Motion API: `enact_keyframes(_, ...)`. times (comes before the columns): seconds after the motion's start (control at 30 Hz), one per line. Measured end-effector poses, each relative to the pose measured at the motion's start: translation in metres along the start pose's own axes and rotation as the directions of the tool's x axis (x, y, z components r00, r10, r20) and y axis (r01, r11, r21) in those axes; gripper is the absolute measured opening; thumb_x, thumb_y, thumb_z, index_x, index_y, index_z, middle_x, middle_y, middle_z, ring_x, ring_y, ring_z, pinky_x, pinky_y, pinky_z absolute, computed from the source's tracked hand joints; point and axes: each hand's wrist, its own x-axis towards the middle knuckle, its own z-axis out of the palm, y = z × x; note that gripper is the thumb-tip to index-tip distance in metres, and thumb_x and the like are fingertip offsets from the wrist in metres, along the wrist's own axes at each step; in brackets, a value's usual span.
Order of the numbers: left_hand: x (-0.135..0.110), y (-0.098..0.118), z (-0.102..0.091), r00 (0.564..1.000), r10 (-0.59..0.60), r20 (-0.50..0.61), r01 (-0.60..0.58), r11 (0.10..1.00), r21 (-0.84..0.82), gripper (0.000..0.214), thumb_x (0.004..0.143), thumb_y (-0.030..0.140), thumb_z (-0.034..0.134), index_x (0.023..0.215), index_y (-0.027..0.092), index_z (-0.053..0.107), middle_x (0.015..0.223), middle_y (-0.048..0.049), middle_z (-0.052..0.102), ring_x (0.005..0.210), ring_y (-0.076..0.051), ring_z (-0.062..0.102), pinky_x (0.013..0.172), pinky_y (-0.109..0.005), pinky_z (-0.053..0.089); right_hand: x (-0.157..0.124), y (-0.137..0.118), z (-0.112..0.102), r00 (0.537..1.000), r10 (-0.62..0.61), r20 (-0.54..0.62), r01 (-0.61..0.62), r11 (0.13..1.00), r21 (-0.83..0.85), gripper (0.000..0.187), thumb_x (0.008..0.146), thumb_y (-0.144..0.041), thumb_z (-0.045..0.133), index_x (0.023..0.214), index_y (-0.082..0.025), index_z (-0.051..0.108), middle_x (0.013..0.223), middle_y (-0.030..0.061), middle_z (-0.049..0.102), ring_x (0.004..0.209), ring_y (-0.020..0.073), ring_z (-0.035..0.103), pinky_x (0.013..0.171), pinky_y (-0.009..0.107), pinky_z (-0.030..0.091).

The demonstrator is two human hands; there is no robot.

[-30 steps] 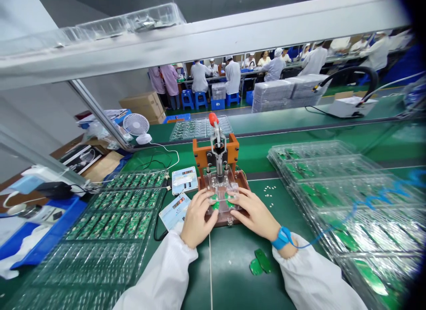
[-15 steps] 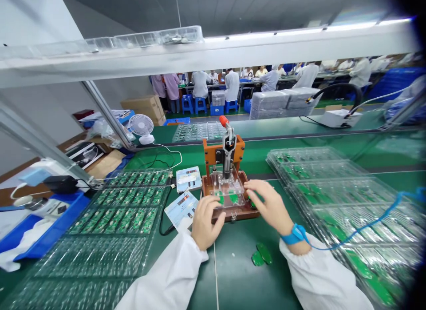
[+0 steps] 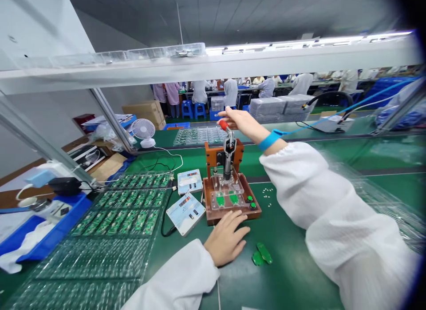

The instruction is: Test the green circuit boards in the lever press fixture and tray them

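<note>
A test fixture (image 3: 213, 214) with a brown base and an orange upright stands on the green bench. Two green circuit boards (image 3: 234, 198) lie side by side in its clear plate, beneath the raised clamp. My right hand (image 3: 241, 122), in a blue wrist strap (image 3: 270, 140), is at the clamp's red-tipped handle (image 3: 223, 125); its fingers are stretched out over the tip, and I cannot tell how firmly they touch. My left hand (image 3: 224, 239) lies spread at the fixture's front edge, holding nothing. Two loose green boards (image 3: 262, 254) rest to its right.
Two meter boxes (image 3: 186, 212) sit left of the fixture. Clear trays with many boards (image 3: 123, 214) cover the left side; more clear trays (image 3: 382, 199) lie at right, partly behind my sleeve. A small fan (image 3: 143, 130) and a blue bin (image 3: 63, 223) stand further left. People work in the background.
My right hand has risen from the fixture's right side to the red handle. My left hand has drawn back from the clear plate to the base's front edge, uncovering a meter box.
</note>
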Motion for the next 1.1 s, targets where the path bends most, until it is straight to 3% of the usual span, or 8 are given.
enact_keyframes(0.1,0.0,0.0,0.001,1.0,-0.001,-0.009,0.001,1.0,-0.002,0.03,0.096,0.02,0.058,0.126,0.018,0.061,0.151,-0.0128,0.053,0.148,-0.033,0.041,0.122,-0.057,0.04,-0.007,-0.021,-0.001,0.995,-0.095,0.001,0.095,0.994,0.048,0.051,0.095,-0.058,0.063,0.119,-0.014,0.073,0.096,0.004,0.075,0.086,0.0174,0.073,0.089,0.044,0.063)
enact_keyframes(0.17,0.0,0.001,0.001,1.0,-0.001,-0.01,0.001,1.0,-0.005,0.029,0.096,0.02,0.058,0.125,0.018,0.062,0.151,-0.0124,0.053,0.148,-0.033,0.041,0.122,-0.057,0.04,-0.037,-0.042,-0.002,0.969,-0.242,-0.055,0.243,0.97,0.016,0.04,0.099,-0.047,0.064,0.127,-0.02,0.071,0.105,0.0014,0.076,0.093,0.0168,0.074,0.091,0.04,0.063)
enact_keyframes(0.23,0.0,0.002,0.002,1.0,0.003,-0.017,-0.003,1.0,-0.003,0.029,0.096,0.021,0.058,0.124,0.018,0.062,0.15,-0.0121,0.053,0.148,-0.033,0.041,0.122,-0.057,0.04,-0.077,-0.06,-0.002,0.924,-0.367,-0.106,0.351,0.925,-0.143,0.032,0.104,-0.033,0.059,0.133,-0.025,0.068,0.119,0.0006,0.075,0.103,0.0175,0.075,0.1,0.039,0.061)
enact_keyframes(0.33,0.0,0.002,0.002,0.999,0.008,-0.032,-0.008,1.0,0.002,0.027,0.097,0.022,0.057,0.124,0.018,0.063,0.15,-0.0114,0.054,0.148,-0.032,0.04,0.122,-0.056,0.039,-0.133,-0.071,0.002,0.882,-0.468,-0.062,0.423,0.841,-0.337,0.041,0.104,-0.02,0.057,0.144,-0.029,0.06,0.128,-0.0003,0.074,0.114,0.0192,0.073,0.105,0.036,0.06)
enact_keyframes(0.43,-0.001,0.002,0.002,1.0,0.007,-0.028,-0.007,1.0,0.004,0.027,0.098,0.023,0.057,0.124,0.019,0.063,0.149,-0.011,0.054,0.149,-0.031,0.04,0.123,-0.055,0.038,-0.165,-0.064,0.01,0.873,-0.482,-0.07,0.42,0.818,-0.394,0.048,0.103,-0.014,0.058,0.147,-0.032,0.057,0.134,-0.0005,0.072,0.119,0.0206,0.072,0.108,0.036,0.06)
enact_keyframes(0.8,0.002,0.002,0.004,1.0,-0.013,-0.027,0.013,1.0,0.002,0.027,0.095,0.024,0.063,0.121,0.021,0.065,0.147,-0.0095,0.056,0.146,-0.03,0.041,0.122,-0.052,0.039,-0.197,0.001,0.049,0.835,-0.528,-0.154,0.491,0.842,-0.224,0.065,0.093,0.004,0.06,0.147,-0.031,0.057,0.144,0.0034,0.065,0.137,0.0278,0.06,0.111,0.049,0.059)
enact_keyframes(0.97,0.002,0.001,0.006,0.999,-0.026,-0.028,0.026,1.0,-0.01,0.016,0.097,0.029,0.06,0.108,0.021,0.067,0.133,-0.0108,0.063,0.138,-0.028,0.05,0.12,-0.05,0.04,-0.198,0.003,0.056,0.822,-0.519,-0.236,0.477,0.853,-0.212,0.068,0.09,0.005,0.063,0.147,-0.031,0.057,0.141,0.0027,0.068,0.132,0.0285,0.064,0.109,0.05,0.061)
enact_keyframes(1.1,0.001,0.0,0.009,0.997,-0.049,-0.06,0.046,0.998,-0.051,0.015,0.099,0.031,0.058,0.097,0.019,0.066,0.113,-0.0097,0.069,0.126,-0.025,0.058,0.117,-0.046,0.043,-0.2,0.003,0.06,0.848,-0.465,-0.255,0.44,0.885,-0.152,0.068,0.09,0.007,0.06,0.146,-0.032,0.058,0.142,0.0014,0.067,0.135,0.0281,0.062,0.11,0.05,0.06)
